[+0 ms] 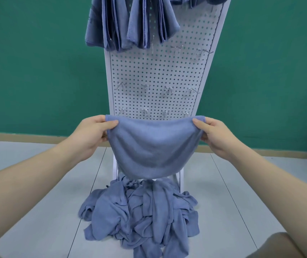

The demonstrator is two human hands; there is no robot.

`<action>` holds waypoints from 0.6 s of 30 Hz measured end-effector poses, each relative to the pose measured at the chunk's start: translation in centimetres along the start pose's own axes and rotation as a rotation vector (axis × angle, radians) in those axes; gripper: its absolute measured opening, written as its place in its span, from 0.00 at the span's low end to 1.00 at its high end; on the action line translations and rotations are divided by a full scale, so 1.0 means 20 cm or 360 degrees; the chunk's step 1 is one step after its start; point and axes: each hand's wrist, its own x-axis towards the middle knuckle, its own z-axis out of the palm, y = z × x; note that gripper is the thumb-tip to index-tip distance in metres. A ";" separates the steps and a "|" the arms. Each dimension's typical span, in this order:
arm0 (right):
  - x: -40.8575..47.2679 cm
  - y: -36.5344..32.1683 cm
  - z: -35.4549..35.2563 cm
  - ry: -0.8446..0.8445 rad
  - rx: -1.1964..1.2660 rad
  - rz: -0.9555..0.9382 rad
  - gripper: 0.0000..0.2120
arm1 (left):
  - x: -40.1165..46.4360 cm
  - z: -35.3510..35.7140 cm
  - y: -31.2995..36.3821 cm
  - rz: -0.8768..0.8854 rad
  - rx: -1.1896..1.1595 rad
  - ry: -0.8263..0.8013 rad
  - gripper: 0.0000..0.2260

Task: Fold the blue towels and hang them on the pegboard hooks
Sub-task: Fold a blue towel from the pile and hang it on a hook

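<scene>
A blue towel [153, 146] hangs in the air in front of the white pegboard [158, 71], sagging in a curve between my hands. My left hand [95, 133] pinches its upper left corner and my right hand [212, 135] pinches its upper right corner. Below it, a heap of crumpled blue towels [141, 216] lies on the floor at the pegboard's foot. Several folded blue towels [130, 25] hang from hooks at the top of the board. Bare metal hooks [168, 90] stick out in rows lower down.
The pegboard stands on a white frame against a green wall [37, 62] with a tan baseboard. The floor [242, 192] is pale grey with thin dark seams. My knees show at the bottom corners.
</scene>
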 end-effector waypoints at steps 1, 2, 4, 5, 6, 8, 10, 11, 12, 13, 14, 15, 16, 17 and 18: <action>0.00 -0.01 0.00 0.0001 -0.0001 -0.0007 0.12 | 0.00 0.00 0.00 0.0039 0.0002 0.0067 0.05; 0.00 -0.01 0.00 0.0017 -0.0001 -0.0019 0.12 | 0.00 0.00 0.00 0.0082 0.0012 0.0130 0.04; -0.01 -0.01 0.00 0.0062 -0.0006 -0.0039 0.11 | 0.01 -0.01 0.01 0.0174 0.0067 0.0219 0.04; -0.01 -0.02 0.00 0.0080 -0.0009 -0.0046 0.11 | 0.01 -0.02 0.01 0.0224 0.0102 0.0254 0.05; -0.01 -0.02 0.00 0.0092 -0.0005 -0.0052 0.12 | 0.01 -0.02 0.02 0.0272 0.0120 0.0282 0.05; -0.01 -0.03 0.00 0.0123 0.0005 -0.0058 0.13 | 0.00 -0.01 0.04 0.0336 0.0102 0.0326 0.07; 0.00 -0.04 0.01 0.0158 0.0016 -0.0069 0.17 | 0.00 0.00 0.06 0.0389 0.0083 0.0363 0.08; 0.00 -0.05 0.01 0.0171 0.0024 -0.0080 0.21 | 0.00 0.00 0.07 0.0419 0.0080 0.0373 0.08; 0.00 -0.05 0.01 0.0181 0.0038 -0.0100 0.24 | 0.00 0.01 0.08 0.0448 0.0069 0.0383 0.09; 0.01 -0.06 0.01 0.0188 0.0051 -0.0126 0.26 | 0.00 0.01 0.09 0.0468 0.0052 0.0396 0.09; 0.01 -0.06 0.01 0.0194 0.0068 -0.0158 0.27 | 0.00 0.00 0.10 0.0484 0.0038 0.0408 0.10; 0.01 -0.07 0.01 0.0197 0.0086 -0.0183 0.26 | 0.00 0.00 0.11 0.0497 0.0028 0.0417 0.10; 0.01 -0.07 0.01 0.0188 0.0104 -0.0210 0.24 | 0.00 0.00 0.11 0.0510 0.0015 0.0425 0.10; 0.01 -0.07 0.01 0.0183 0.0107 -0.0235 0.22 | 0.00 -0.01 0.12 0.0522 0.0003 0.0431 0.09; 0.01 -0.06 0.01 0.0187 0.0110 -0.0257 0.22 | 0.00 -0.02 0.12 0.0531 -0.0004 0.0437 0.09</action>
